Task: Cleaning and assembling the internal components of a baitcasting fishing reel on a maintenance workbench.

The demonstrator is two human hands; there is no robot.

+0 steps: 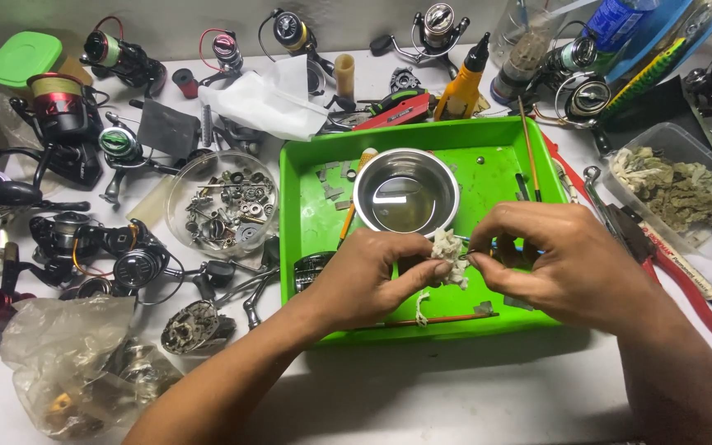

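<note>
- Left hand (372,276) pinches a frayed white rag wad (448,254) between thumb and fingers, above the near half of the green tray (306,206)
- Rag wad's long axis runs roughly 12 to 6 o'clock; a loose tail hangs toward 7 o'clock
- Right hand (558,259) closes narrowly on a small metal part (469,254) touching the wad's 3 o'clock edge; the part's shape is too small to tell
- Steel bowl (405,191) sits at 12 o'clock of both hands, inside the tray
- Red-handled pliers (677,276) lie at 3 o'clock, outside the tray
</note>
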